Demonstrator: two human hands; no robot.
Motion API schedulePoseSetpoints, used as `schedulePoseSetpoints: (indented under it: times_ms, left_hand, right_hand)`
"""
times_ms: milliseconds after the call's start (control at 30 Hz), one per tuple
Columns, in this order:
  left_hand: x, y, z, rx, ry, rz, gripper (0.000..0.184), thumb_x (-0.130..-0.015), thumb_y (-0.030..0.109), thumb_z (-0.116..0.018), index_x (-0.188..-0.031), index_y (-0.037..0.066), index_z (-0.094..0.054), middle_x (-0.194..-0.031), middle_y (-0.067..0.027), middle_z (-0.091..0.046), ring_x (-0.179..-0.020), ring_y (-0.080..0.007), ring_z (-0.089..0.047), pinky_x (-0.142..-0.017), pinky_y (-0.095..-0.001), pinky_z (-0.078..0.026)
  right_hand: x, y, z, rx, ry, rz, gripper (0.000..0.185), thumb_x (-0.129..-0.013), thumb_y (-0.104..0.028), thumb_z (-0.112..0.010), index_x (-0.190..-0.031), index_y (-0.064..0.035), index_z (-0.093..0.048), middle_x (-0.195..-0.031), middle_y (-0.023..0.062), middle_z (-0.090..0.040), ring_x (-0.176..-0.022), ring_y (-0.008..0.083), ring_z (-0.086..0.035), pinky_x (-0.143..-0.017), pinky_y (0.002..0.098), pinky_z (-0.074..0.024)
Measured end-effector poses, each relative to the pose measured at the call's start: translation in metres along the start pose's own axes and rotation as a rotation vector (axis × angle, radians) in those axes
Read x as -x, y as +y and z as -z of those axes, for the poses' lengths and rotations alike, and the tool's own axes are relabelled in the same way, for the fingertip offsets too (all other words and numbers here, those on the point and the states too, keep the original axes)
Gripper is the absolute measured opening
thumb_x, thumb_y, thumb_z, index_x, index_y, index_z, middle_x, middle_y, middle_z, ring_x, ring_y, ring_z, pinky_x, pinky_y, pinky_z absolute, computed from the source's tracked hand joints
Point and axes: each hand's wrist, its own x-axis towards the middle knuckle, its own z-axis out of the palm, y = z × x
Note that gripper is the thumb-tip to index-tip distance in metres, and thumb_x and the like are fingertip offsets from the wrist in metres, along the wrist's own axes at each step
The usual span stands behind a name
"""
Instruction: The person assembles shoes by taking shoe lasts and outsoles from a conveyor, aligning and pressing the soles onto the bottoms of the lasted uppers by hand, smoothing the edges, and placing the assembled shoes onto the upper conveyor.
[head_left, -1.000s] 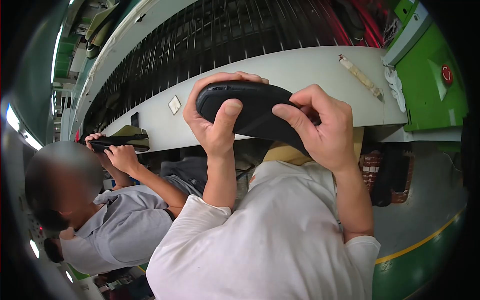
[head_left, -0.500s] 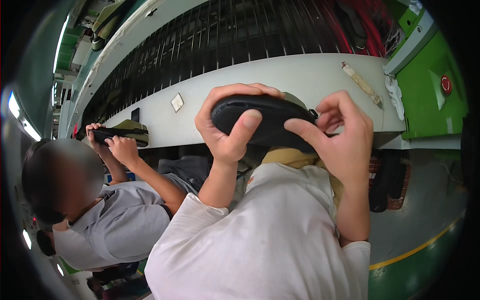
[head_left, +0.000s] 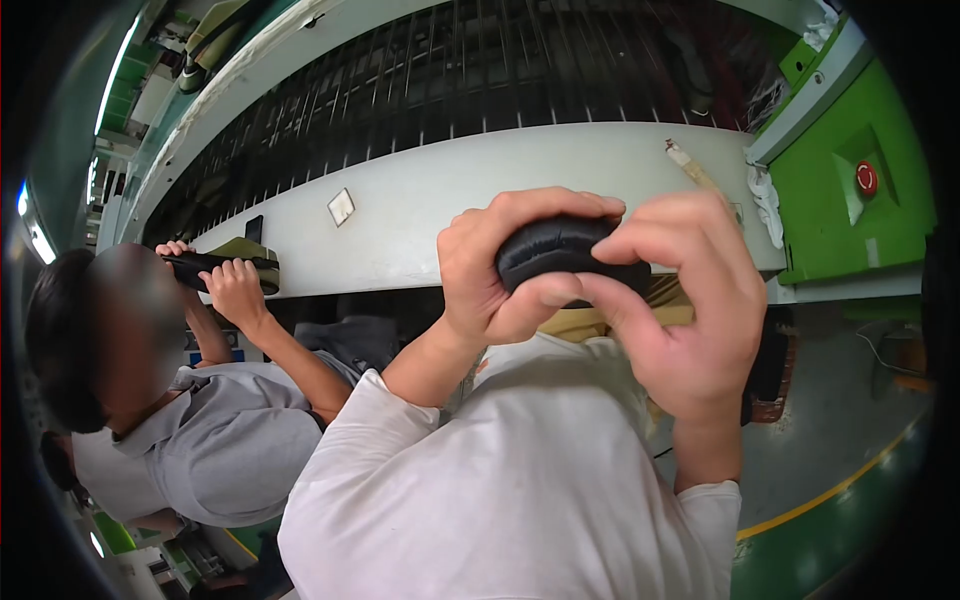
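Observation:
A black shoe-like piece (head_left: 560, 250) is held up over the front edge of the white ledge, its rounded end turned toward me. My left hand (head_left: 500, 260) wraps round its left side, fingers over the top and thumb underneath. On the right, my right hand (head_left: 690, 290) pinches the piece, with the fingertips on its upper face and the thumb at its lower edge. The far part of the piece is hidden behind its rounded end and my hands.
Behind the white ledge (head_left: 400, 240) runs a conveyor of dark rods (head_left: 440, 90). A co-worker (head_left: 240, 430) at left holds a black and olive piece (head_left: 240, 262). A wrapped stick (head_left: 690, 165), a white diamond-shaped piece (head_left: 341, 207) and a green panel with a red button (head_left: 866, 179) also show.
The black piece has turned so its rounded end faces me, and it looks shorter. My left hand has moved right. My right hand has closed in on the piece's end.

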Motion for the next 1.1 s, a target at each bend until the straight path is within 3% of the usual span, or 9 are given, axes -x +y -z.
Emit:
schedulePoseSetpoints:
  times_ms: [133,267,400,533,633,800,967,1067,1100]
  left_hand:
    - [-0.003,-0.005,0.003,-0.003,-0.026,-0.125,0.050,-0.092,0.035,-0.088,-0.117,-0.006,-0.074,-0.104,-0.0195,-0.083,-0.084,-0.0287,-0.084,-0.073,-0.0341,-0.067]
    - [-0.003,-0.006,0.000,0.026,-0.034,-0.174,0.047,-0.090,0.034,-0.090,-0.113,-0.006,-0.076,-0.098,-0.0174,-0.083,-0.080,-0.0283,-0.083,-0.069,-0.0332,-0.066]
    - [0.000,0.002,0.000,0.079,-0.075,-0.124,0.043,-0.091,0.030,-0.088,-0.109,-0.006,-0.076,-0.095,-0.0165,-0.083,-0.077,-0.0281,-0.083,-0.065,-0.0329,-0.065]
    - [-0.001,0.007,-0.002,0.068,-0.127,-0.187,0.036,-0.093,0.025,-0.083,-0.105,-0.008,-0.076,-0.093,-0.0169,-0.083,-0.078,-0.0289,-0.083,-0.067,-0.0339,-0.066]
    - [-0.006,0.010,-0.002,0.004,-0.152,-0.251,0.032,-0.094,0.022,-0.078,-0.102,-0.008,-0.076,-0.091,-0.0176,-0.083,-0.079,-0.0298,-0.083,-0.068,-0.0352,-0.067]
    - [-0.015,0.025,0.006,-0.097,-0.150,-0.147,0.027,-0.095,0.018,-0.073,-0.099,-0.009,-0.076,-0.089,-0.0190,-0.082,-0.078,-0.0305,-0.084,-0.069,-0.0365,-0.068]
    - [-0.014,0.006,0.005,0.057,0.051,0.030,0.019,-0.100,0.008,-0.065,-0.101,-0.008,-0.075,-0.091,-0.0183,-0.083,-0.080,-0.0225,-0.081,-0.075,-0.0322,-0.065]
    - [-0.011,-0.011,0.009,0.194,0.172,0.097,0.047,-0.118,0.031,-0.049,-0.105,-0.008,-0.072,-0.097,-0.0236,-0.082,-0.086,-0.0265,-0.082,-0.081,-0.0359,-0.066]
    - [-0.008,-0.012,0.010,0.230,0.224,0.214,0.069,-0.122,0.046,-0.031,-0.107,-0.008,-0.071,-0.098,-0.0258,-0.081,-0.086,-0.0283,-0.081,-0.082,-0.0367,-0.067]
  right_hand:
    - [-0.003,0.006,0.003,-0.167,-0.056,-0.086,0.033,-0.070,0.004,-0.092,-0.093,-0.0024,-0.069,-0.096,0.0076,-0.068,-0.099,0.0271,-0.068,-0.089,0.0384,-0.0548]
    - [-0.001,0.007,0.009,-0.239,-0.099,-0.146,0.033,-0.069,0.002,-0.095,-0.090,-0.0032,-0.070,-0.094,0.0071,-0.066,-0.099,0.0255,-0.068,-0.088,0.0375,-0.0545]
    - [0.008,0.005,0.015,-0.303,-0.136,-0.197,0.036,-0.069,0.001,-0.097,-0.093,-0.0037,-0.071,-0.095,0.0061,-0.065,-0.098,0.0220,-0.067,-0.088,0.0357,-0.0552]
    - [0.016,0.000,0.017,-0.405,-0.083,-0.359,0.048,-0.071,0.000,-0.099,-0.109,-0.0025,-0.070,-0.106,0.0046,-0.065,-0.098,0.0159,-0.065,-0.090,0.0308,-0.0579]
    - [0.017,0.004,0.020,-0.430,-0.113,-0.330,0.059,-0.071,-0.001,-0.101,-0.121,-0.0010,-0.068,-0.113,0.0038,-0.064,-0.099,0.0124,-0.065,-0.090,0.0277,-0.0600]
    - [0.018,0.010,0.010,-0.369,-0.041,-0.253,0.056,-0.073,-0.001,-0.101,-0.120,-0.0028,-0.072,-0.115,0.0050,-0.067,-0.102,0.0148,-0.070,-0.089,0.0304,-0.0638]
    - [0.013,0.025,-0.023,-0.313,0.184,-0.119,0.044,-0.076,-0.005,-0.098,-0.113,-0.0048,-0.076,-0.110,0.0065,-0.071,-0.098,0.0195,-0.074,-0.085,0.0324,-0.0633]
    - [0.025,0.045,-0.034,-0.238,0.170,-0.176,0.041,-0.077,-0.006,-0.098,-0.112,-0.0036,-0.076,-0.111,0.0079,-0.071,-0.099,0.0208,-0.073,-0.087,0.0332,-0.0613]
    - [0.026,0.044,-0.039,-0.262,0.197,-0.237,0.036,-0.079,-0.006,-0.097,-0.109,-0.0036,-0.076,-0.111,0.0083,-0.071,-0.099,0.0210,-0.071,-0.090,0.0335,-0.0591]
